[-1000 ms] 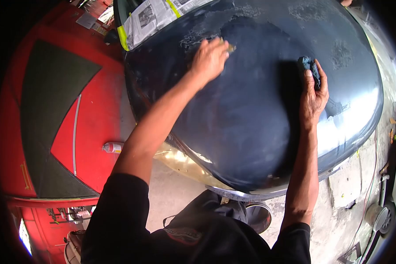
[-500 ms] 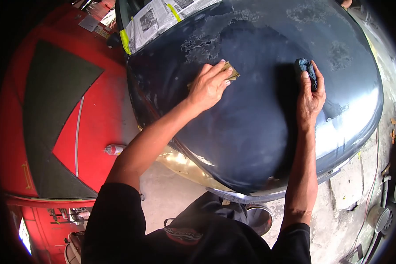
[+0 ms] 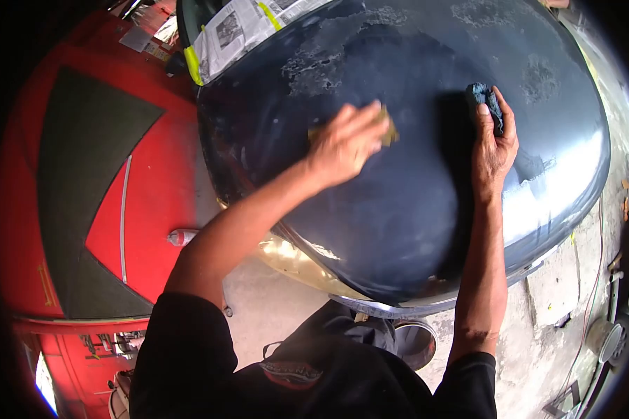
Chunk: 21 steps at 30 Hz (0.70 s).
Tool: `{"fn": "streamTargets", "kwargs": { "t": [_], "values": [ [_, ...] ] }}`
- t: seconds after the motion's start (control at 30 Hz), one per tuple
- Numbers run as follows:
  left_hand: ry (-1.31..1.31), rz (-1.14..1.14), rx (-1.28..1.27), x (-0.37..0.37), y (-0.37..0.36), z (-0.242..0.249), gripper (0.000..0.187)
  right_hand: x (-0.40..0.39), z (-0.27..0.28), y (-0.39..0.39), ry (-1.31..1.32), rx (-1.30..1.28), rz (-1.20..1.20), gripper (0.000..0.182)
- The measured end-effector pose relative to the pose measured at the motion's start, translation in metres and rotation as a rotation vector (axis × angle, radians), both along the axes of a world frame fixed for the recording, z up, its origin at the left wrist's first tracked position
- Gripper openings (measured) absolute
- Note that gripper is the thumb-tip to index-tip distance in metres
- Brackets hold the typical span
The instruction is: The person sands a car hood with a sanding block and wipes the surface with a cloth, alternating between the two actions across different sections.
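Observation:
In the head view, my left hand (image 3: 346,146) lies over a folded yellow-brown sheet of sandpaper (image 3: 393,130), pressing it onto a dark blue-black car panel (image 3: 391,216). Blur smears its fingers a little, and most of the sheet is hidden beneath them. Farther right, my right hand (image 3: 495,153) is closed around a crumpled dark blue cloth (image 3: 476,93), held above or against the panel; contact is hard to judge. Rough, dull patches (image 3: 314,66) mark the panel's far side.
Newspaper (image 3: 230,35) with yellow tape covers the panel's upper left edge. A red panel (image 3: 161,181) with a dark sheet stands left, with a bottle (image 3: 182,237) beside it. Below the panel's near edge sits a bucket (image 3: 416,346). Concrete floor (image 3: 552,293) shows at right.
My left hand has slid right and slightly toward me with the sandpaper. My right hand and the cloth have barely moved.

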<state>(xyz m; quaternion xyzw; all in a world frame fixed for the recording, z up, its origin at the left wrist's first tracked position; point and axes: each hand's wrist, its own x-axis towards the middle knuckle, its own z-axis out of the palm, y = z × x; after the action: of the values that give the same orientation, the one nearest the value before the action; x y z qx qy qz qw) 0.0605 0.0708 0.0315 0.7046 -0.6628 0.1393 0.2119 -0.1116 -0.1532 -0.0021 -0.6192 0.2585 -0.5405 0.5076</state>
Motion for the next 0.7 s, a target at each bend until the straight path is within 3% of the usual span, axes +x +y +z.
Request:
{"fn": "streamTargets", "kwargs": {
  "t": [0.13,0.23,0.37,0.43,0.57,0.63,0.7],
  "values": [
    [-0.169,0.051,-0.142,0.079,-0.106,0.005,0.028,-0.002,0.004,0.003,0.032,-0.047,-0.027,0.039],
    [-0.106,0.136,-0.114,0.055,-0.089,0.005,0.028,-0.002,0.004,0.004,0.021,-0.066,-0.035,0.039],
    [0.05,0.021,0.012,-0.006,-0.007,-0.006,0.039,0.001,0.001,0.002,-0.011,-0.038,-0.04,0.039],
    [0.052,-0.03,0.044,0.008,-0.014,-0.002,0.038,0.001,0.001,0.0,0.014,-0.026,-0.035,0.039],
    [-0.123,0.01,-0.103,0.077,-0.102,0.006,0.031,-0.001,0.002,0.001,0.044,-0.049,-0.057,0.04],
    [-0.12,0.154,-0.153,0.068,-0.107,0.0,0.03,-0.004,0.001,0.005,0.049,-0.049,-0.052,0.04],
    [-0.133,0.048,-0.119,0.035,-0.072,0.001,0.031,-0.001,0.001,0.001,0.02,-0.054,-0.039,0.041]
  ]
}}
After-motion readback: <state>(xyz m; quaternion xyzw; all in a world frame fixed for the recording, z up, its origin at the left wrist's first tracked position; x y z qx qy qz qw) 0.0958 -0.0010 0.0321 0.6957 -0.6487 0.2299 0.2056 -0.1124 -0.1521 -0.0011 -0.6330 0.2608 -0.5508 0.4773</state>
